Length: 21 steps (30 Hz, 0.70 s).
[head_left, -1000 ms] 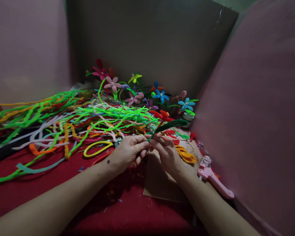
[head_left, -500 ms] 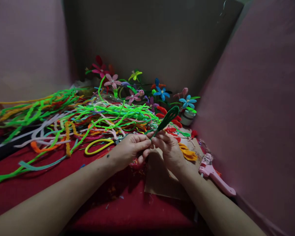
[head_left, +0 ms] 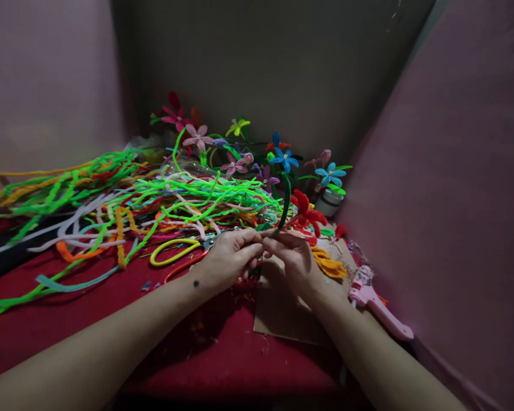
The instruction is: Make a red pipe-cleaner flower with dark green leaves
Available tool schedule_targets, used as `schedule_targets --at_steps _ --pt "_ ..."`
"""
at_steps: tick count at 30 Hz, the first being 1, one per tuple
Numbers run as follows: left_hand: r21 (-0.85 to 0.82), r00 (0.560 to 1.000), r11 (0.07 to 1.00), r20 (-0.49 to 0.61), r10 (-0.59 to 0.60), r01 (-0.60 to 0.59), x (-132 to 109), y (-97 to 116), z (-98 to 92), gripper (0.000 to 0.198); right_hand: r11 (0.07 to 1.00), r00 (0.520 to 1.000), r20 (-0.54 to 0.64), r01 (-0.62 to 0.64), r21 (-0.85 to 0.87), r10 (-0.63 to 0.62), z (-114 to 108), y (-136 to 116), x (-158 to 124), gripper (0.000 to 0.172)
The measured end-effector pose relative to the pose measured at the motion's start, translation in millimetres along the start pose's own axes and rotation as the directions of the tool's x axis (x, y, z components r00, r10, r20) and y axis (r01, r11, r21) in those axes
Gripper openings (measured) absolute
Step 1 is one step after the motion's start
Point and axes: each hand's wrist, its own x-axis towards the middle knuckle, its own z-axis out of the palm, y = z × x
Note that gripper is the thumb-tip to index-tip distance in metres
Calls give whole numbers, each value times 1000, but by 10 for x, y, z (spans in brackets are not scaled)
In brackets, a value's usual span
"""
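My left hand [head_left: 233, 254] and my right hand [head_left: 293, 257] meet in the middle of the view, fingertips pinched together. Between them is a dark green pipe cleaner [head_left: 286, 202], bent into a loop seen nearly edge-on, rising above my right fingers. Its lower end is hidden by the fingers. Just behind my right hand are the petals of a red pipe cleaner flower [head_left: 304, 212]; I cannot tell whether its stem is also held. Scissors with a yellow handle loop [head_left: 174, 251] lie beside my left hand. A piece of cardboard [head_left: 282, 311] lies under my right hand.
Loose green, orange and white pipe cleaners [head_left: 197, 197] heap across the left and middle of the red cloth [head_left: 205, 365]. Pipe cleaner flowers [head_left: 285, 160] stand at the back near a small jar [head_left: 329, 202]. Bent yellow-orange pieces [head_left: 328, 262] and a pink glue gun [head_left: 379, 308] lie at right.
The green loop has turned from a broad view leaning right to a narrow, more upright one. More of the red flower shows behind it. Both hands stay pinched at the same spot.
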Motion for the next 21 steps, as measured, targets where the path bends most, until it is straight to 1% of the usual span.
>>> schedule_targets --at_steps 2,4,6,8,10,13,15,17,19,20,21 --pt "-179 995 981 79 -61 74 18 14 -18 17 999 999 32 7 37 -9 2 -3 7 11" --pt "-297 989 949 131 -67 104 34 -10 -30 20 997 999 36 11 71 -13 10 -7 13 10" --pt "-399 982 906 173 -76 141 43 -49 -34 21 995 1000 27 3 99 -6 17 -8 15 14" --pt "-488 973 852 210 -93 186 42 -75 -28 19 993 1000 14 -15 119 14 20 -8 12 17" --pt "-563 963 794 250 -99 228 35 -78 -20 15 992 1000 -1 -21 127 21 19 -7 5 15" --pt "-621 945 733 317 -87 276 24 -54 -13 16 991 1000 -11 3 133 -2 13 -5 -3 12" --pt "-620 938 730 335 -84 287 24 -38 -14 16 991 1000 -21 9 134 -6 10 0 -1 10" --pt "-562 949 788 301 -91 253 28 -30 -13 16 993 999 -50 3 120 3 11 5 4 10" --pt "-396 975 903 203 -88 164 29 -37 -6 18 996 995 -96 -1 88 10 16 3 6 11" --pt "-266 990 960 130 -59 92 26 -46 0 20 998 993 -114 -6 67 14 20 -3 5 12" --pt "-110 999 994 50 -1 7 21 -60 6 20 999 993 -119 -14 45 19 24 -11 2 12"
